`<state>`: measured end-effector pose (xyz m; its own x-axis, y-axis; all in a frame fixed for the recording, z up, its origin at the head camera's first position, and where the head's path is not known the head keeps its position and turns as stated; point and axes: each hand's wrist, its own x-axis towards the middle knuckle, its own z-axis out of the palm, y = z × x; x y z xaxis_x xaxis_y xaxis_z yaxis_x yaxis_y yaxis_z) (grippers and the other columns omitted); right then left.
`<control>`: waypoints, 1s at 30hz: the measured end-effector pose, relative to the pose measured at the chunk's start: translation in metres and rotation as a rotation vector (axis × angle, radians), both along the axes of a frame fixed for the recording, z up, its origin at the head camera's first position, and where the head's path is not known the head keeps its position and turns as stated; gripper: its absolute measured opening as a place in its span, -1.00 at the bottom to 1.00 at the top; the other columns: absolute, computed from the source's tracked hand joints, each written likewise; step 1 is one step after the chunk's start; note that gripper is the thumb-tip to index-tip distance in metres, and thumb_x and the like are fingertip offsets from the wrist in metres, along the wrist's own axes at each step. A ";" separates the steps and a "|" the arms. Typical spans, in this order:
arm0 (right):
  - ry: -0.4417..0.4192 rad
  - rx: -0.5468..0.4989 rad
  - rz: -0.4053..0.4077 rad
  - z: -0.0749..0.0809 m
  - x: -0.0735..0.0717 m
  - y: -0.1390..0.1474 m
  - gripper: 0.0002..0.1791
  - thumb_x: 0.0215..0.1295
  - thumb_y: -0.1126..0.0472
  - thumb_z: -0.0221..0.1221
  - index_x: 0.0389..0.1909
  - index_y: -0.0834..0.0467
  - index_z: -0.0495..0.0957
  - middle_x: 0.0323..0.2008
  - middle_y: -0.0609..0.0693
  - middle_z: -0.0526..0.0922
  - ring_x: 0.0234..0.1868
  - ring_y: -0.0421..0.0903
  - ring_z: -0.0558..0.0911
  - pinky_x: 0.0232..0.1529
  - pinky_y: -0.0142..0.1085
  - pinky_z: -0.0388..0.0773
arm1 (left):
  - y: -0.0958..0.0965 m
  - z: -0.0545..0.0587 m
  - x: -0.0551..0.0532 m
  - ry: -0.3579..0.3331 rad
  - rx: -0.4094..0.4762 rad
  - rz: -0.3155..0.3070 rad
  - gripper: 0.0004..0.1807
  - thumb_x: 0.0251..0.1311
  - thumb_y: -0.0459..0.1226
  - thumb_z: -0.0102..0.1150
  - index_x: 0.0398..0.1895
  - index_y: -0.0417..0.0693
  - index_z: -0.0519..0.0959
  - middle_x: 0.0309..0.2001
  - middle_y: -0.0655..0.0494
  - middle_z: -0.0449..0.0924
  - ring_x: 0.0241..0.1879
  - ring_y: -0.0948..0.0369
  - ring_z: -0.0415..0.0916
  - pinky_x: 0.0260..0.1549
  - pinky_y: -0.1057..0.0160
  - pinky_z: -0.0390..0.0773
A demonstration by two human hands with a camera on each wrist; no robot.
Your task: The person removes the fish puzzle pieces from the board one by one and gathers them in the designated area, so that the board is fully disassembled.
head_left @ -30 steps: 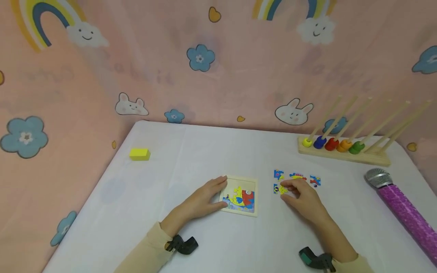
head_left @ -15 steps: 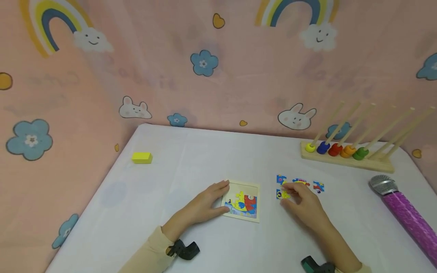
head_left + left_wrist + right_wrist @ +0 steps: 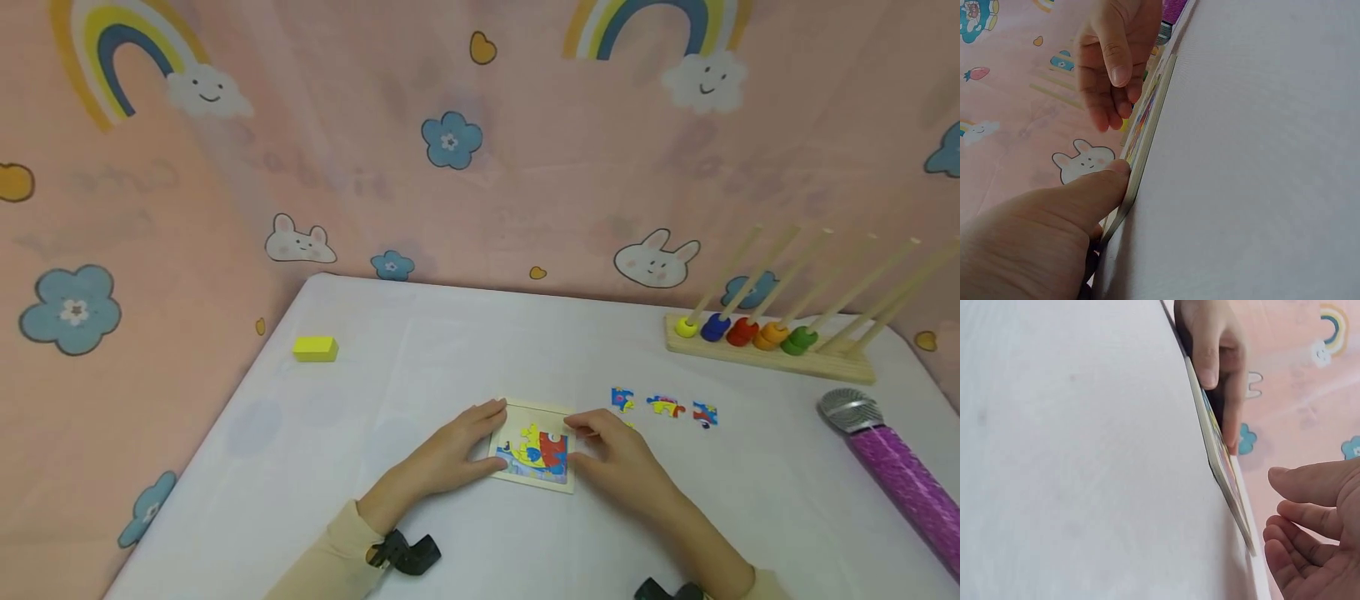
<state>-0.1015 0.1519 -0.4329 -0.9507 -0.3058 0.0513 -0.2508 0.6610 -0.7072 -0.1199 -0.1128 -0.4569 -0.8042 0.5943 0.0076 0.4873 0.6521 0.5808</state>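
A small square wooden puzzle tray (image 3: 534, 414) lies on the white table, its lower part filled with colourful jigsaw pieces (image 3: 551, 450). My left hand (image 3: 450, 450) holds the tray at its left side, fingers by the upper corner and thumb on the lower rim. At the tray's right edge is my right hand (image 3: 626, 467), fingers bent and apart from the thumb. Nothing shows between them in the right wrist view, where the hand (image 3: 1316, 531) is beside the tray (image 3: 1210, 437). Loose puzzle pieces (image 3: 665, 406) lie beyond the right hand, one mostly hidden by it.
A wooden bead stand (image 3: 765, 354) with upright rods stands at the back right. Near the right edge lies a microphone (image 3: 892, 467) with a purple glittery handle. A yellow block (image 3: 316, 349) sits at the back left. Behind the table hangs a pink patterned cloth (image 3: 510, 192).
My right hand has moved left from the loose pieces to the tray's right edge. My left hand stays on the tray. The head view has shifted slightly.
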 end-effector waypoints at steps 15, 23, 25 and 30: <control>-0.018 0.005 -0.057 -0.008 -0.002 -0.049 -0.49 0.03 0.30 0.37 0.06 0.16 0.51 0.00 0.00 0.54 -0.07 -0.13 0.50 0.07 -0.15 0.56 | 0.000 0.001 -0.001 0.013 -0.011 -0.007 -0.23 0.23 0.02 0.17 0.41 -0.13 0.20 0.48 0.14 0.04 0.47 0.18 -0.03 0.43 0.13 0.07; -0.039 0.024 -0.077 -0.010 -0.001 -0.052 -0.48 0.05 0.31 0.36 0.10 0.18 0.52 -0.01 0.06 0.48 -0.03 -0.08 0.49 0.10 -0.13 0.54 | -0.001 0.003 0.000 -0.001 -0.014 -0.001 -0.23 0.22 0.01 0.17 0.41 -0.13 0.20 0.48 0.14 0.04 0.47 0.18 -0.03 0.42 0.11 0.10; -0.052 0.029 -0.071 -0.010 -0.002 -0.052 -0.48 0.06 0.31 0.34 0.11 0.20 0.52 -0.01 0.08 0.46 -0.04 -0.07 0.48 0.09 -0.13 0.54 | -0.001 0.003 0.000 -0.004 -0.011 -0.001 -0.23 0.22 0.01 0.18 0.41 -0.14 0.20 0.48 0.14 0.04 0.47 0.17 -0.03 0.41 0.10 0.11; -0.061 0.043 -0.075 -0.008 -0.002 -0.052 -0.51 0.07 0.33 0.32 0.09 0.22 0.51 0.00 0.12 0.43 -0.02 -0.02 0.47 0.08 -0.12 0.51 | 0.000 0.002 -0.001 0.004 -0.012 -0.003 -0.23 0.22 0.02 0.18 0.41 -0.13 0.20 0.48 0.14 0.04 0.47 0.17 -0.02 0.41 0.10 0.11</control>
<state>-0.1032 0.0999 -0.4410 -0.9720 -0.2344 -0.0191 -0.1568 0.7065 -0.6902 -0.1211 -0.1124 -0.4549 -0.8023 0.5970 0.0035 0.4918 0.6575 0.5708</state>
